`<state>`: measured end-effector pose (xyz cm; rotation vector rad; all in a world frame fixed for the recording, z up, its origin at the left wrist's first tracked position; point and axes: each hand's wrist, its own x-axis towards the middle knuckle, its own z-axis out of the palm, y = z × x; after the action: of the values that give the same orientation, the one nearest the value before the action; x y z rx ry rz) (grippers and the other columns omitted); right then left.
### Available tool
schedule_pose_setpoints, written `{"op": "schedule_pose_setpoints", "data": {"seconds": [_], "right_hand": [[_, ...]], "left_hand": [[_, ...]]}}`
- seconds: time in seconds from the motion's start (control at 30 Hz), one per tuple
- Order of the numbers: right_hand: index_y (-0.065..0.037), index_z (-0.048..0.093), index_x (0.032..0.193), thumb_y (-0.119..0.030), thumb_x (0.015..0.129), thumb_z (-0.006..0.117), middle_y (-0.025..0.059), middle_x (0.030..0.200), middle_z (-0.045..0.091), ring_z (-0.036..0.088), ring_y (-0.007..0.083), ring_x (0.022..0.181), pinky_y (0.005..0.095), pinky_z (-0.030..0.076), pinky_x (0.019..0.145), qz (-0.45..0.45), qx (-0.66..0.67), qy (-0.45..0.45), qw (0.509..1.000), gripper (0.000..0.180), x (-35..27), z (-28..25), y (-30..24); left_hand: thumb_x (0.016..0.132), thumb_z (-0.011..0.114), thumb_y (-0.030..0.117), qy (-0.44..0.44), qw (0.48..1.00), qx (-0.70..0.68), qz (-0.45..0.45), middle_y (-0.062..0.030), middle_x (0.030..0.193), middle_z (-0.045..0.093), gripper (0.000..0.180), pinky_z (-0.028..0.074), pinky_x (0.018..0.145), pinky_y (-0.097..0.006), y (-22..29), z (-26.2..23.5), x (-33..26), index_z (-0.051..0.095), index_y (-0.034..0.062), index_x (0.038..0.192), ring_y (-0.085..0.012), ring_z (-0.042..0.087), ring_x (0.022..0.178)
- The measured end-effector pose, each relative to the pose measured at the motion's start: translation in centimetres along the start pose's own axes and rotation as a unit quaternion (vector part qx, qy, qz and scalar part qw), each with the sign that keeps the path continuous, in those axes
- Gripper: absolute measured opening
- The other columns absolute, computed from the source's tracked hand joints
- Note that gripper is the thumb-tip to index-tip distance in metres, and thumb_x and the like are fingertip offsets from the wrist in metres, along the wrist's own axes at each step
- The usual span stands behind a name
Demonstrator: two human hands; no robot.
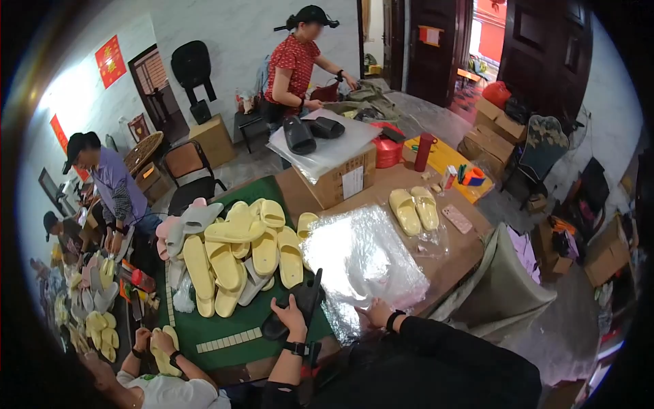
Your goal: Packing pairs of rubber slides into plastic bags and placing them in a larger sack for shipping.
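Left hand (291, 315) clenched on black slipper (294, 307) at 6 o'clock of green mat (225, 326). Right hand (376, 315) flat, released, on plastic bags (364, 262). Slipper likely light, soft foam; best gripped mid-sole.

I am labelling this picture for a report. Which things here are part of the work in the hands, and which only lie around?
In the work:
- black slipper, held by the left hand
- stack of clear plastic bags, touched by the right hand

Lying around:
- pile of yellow slippers
- yellow pair
- cardboard box
- red bottle
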<state>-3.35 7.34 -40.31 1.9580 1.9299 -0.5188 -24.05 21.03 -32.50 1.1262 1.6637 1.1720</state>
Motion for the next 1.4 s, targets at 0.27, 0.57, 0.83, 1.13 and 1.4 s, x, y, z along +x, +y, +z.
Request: {"op": "schedule_pose_setpoints", "data": {"seconds": [0.27,0.57,0.83,1.13,1.4], "right_hand": [[-0.033,0.016,0.140,-0.036,0.077,0.057,0.0373,0.126,0.032,0.044,0.0445,0.105,0.0453,0.040,0.084,0.014,0.000,0.039,0.999,0.075,-0.7,0.4,-0.5],[-0.034,0.020,0.139,-0.039,0.074,0.062,0.0370,0.123,0.035,0.041,0.0450,0.110,0.0458,0.038,0.084,0.015,0.015,0.033,0.999,0.077,-1.1,-0.6,-0.5],[-0.037,0.019,0.138,-0.038,0.072,0.064,0.0339,0.120,0.038,0.045,0.0428,0.104,0.0449,0.040,0.084,0.025,0.002,0.078,0.997,0.080,-1.0,0.0,-0.8],[-0.035,0.021,0.138,-0.035,0.074,0.063,0.0361,0.125,0.033,0.040,0.0466,0.112,0.0462,0.037,0.089,0.035,0.011,0.040,0.999,0.077,-1.6,-1.5,-1.4],[-0.035,0.028,0.136,-0.034,0.080,0.055,0.0343,0.120,0.038,0.042,0.0449,0.107,0.0459,0.037,0.087,0.051,0.028,0.090,0.994,0.062,-0.9,0.1,-1.1]], "left_hand": [[0.086,0.056,0.023,-0.088,0.987,0.111,0.079,-0.0205,0.076,0.057,0.059,0.042,0.068,-0.042,0.7,-2.0,-2.0,0.022,0.0029,0.130,-0.0315,0.056,0.067],[0.073,0.065,0.001,-0.283,0.947,-0.064,-0.138,-0.0108,0.079,0.054,0.106,0.047,0.048,-0.030,-0.4,-0.8,-3.9,-0.019,0.0168,0.137,-0.0162,0.049,0.052],[0.073,0.060,-0.007,-0.268,0.954,-0.051,-0.126,-0.0112,0.078,0.052,0.107,0.042,0.048,-0.027,-1.0,-1.6,-5.2,-0.021,0.0200,0.137,-0.0150,0.049,0.058],[0.068,0.064,-0.007,-0.236,0.953,0.005,-0.190,-0.0177,0.116,0.044,0.113,0.046,0.062,-0.034,-4.1,-0.9,-3.8,-0.020,0.0234,0.137,-0.0238,0.053,0.085],[0.067,0.068,-0.005,-0.378,0.860,-0.135,-0.316,-0.0115,0.098,0.056,0.057,0.044,0.059,-0.031,-5.8,-1.9,0.4,0.038,0.0083,0.113,-0.0242,0.057,0.078]]}}
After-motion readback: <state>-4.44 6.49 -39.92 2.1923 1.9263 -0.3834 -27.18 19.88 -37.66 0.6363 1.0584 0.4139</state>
